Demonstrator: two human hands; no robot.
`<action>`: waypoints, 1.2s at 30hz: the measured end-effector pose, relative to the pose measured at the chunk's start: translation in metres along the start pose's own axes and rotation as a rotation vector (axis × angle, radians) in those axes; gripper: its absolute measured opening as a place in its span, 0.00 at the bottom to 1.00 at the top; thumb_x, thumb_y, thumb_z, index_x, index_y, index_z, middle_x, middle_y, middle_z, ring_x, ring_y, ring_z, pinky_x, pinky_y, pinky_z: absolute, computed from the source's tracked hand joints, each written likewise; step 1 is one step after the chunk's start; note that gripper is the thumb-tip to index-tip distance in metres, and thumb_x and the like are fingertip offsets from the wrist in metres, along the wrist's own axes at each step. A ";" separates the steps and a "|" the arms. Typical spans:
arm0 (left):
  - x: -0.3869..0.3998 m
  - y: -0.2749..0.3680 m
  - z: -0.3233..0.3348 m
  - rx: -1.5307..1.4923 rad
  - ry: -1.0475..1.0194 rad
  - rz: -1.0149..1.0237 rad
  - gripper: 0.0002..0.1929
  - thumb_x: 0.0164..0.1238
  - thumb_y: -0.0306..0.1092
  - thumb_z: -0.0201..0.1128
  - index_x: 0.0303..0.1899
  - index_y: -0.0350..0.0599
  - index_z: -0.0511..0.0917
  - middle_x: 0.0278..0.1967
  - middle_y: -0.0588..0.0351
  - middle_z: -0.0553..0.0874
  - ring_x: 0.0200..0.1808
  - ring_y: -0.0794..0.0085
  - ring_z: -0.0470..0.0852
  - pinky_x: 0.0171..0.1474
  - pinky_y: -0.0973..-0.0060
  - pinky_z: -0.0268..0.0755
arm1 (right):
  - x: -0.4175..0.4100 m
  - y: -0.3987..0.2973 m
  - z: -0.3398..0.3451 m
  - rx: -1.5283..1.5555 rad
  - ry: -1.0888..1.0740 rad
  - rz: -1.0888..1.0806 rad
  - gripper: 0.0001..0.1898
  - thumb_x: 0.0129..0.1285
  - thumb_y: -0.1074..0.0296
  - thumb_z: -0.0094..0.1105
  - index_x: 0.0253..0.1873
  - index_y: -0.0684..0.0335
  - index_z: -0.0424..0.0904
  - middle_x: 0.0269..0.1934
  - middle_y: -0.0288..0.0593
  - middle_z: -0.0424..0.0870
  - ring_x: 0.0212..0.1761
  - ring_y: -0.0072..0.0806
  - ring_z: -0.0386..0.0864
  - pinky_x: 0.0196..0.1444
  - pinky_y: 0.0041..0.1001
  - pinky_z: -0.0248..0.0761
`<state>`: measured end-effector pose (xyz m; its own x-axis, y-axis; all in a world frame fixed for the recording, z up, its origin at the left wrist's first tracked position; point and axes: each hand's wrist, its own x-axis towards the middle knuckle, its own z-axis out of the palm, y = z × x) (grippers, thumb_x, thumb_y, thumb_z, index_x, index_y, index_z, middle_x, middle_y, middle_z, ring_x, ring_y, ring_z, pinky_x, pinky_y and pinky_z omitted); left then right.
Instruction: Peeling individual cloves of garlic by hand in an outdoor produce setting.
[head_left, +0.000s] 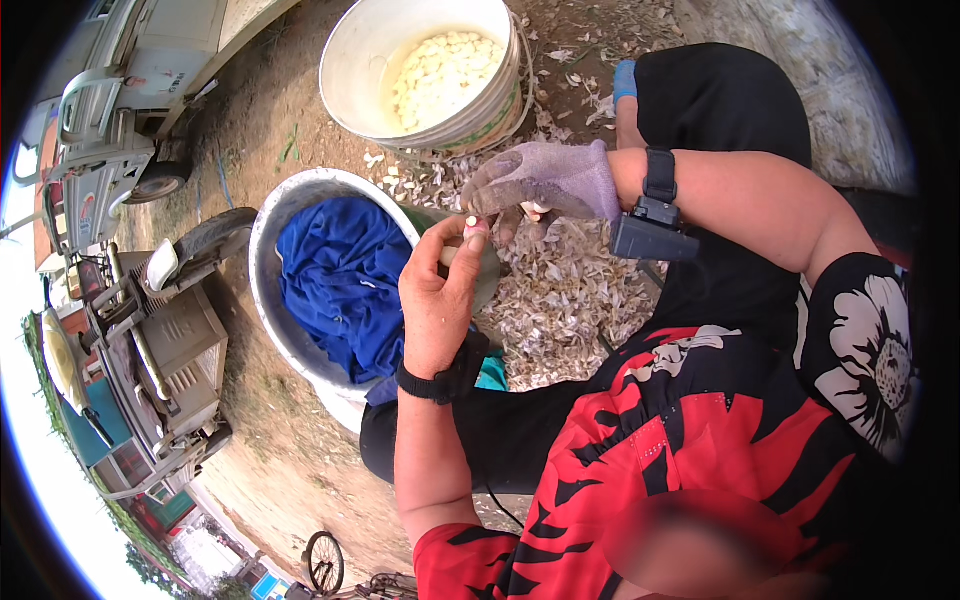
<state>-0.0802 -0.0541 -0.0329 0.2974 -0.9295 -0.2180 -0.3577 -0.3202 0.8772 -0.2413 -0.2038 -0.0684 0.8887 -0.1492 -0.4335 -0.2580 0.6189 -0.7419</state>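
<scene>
My bare left hand (442, 277) pinches a pinkish garlic clove (474, 226) with a pale cut end between thumb and forefinger. A pale rounded object (448, 256), partly hidden, also lies in its grip. My right hand (517, 187), in a soiled lilac knit glove, reaches its fingertips close to that clove; whether they touch it I cannot tell. Pale garlic pieces (534, 208) sit in the curled gloved fingers. Under the hands spreads a heap of papery garlic skins (570, 300). Beyond stands a white plastic bucket (480, 135) of peeled garlic cloves (442, 79) in liquid.
A metal basin (271, 315) holding a blue cloth (341, 285) stands beside my left hand. Loose cloves (394, 180) lie on the dirt by the bucket. Farther off are a cargo tricycle (172, 337), another parked vehicle (105, 180) and a bicycle wheel (325, 562).
</scene>
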 end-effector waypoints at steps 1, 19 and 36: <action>-0.002 -0.001 -0.001 -0.057 -0.010 -0.028 0.10 0.73 0.34 0.64 0.49 0.40 0.81 0.28 0.65 0.80 0.22 0.89 0.69 0.24 0.87 0.59 | 0.001 0.000 0.002 -0.002 -0.005 0.003 0.20 0.68 0.50 0.63 0.56 0.57 0.79 0.49 0.35 0.83 0.43 0.23 0.84 0.37 0.26 0.81; -0.008 -0.018 -0.002 0.018 0.096 0.074 0.15 0.74 0.29 0.61 0.59 0.42 0.79 0.32 0.65 0.79 0.27 0.88 0.72 0.28 0.87 0.64 | 0.007 0.004 0.005 0.034 0.020 -0.080 0.17 0.63 0.54 0.70 0.47 0.61 0.84 0.35 0.35 0.85 0.35 0.20 0.83 0.29 0.21 0.76; -0.009 -0.007 0.007 -0.143 0.119 0.076 0.16 0.73 0.31 0.64 0.58 0.39 0.77 0.36 0.62 0.81 0.32 0.81 0.77 0.34 0.81 0.71 | 0.003 0.000 0.019 0.071 0.035 -0.109 0.14 0.66 0.55 0.65 0.43 0.62 0.86 0.29 0.35 0.82 0.25 0.20 0.78 0.26 0.20 0.75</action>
<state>-0.0865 -0.0448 -0.0396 0.3803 -0.9190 -0.1038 -0.2562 -0.2125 0.9430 -0.2312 -0.1898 -0.0605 0.8959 -0.2450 -0.3707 -0.1319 0.6500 -0.7484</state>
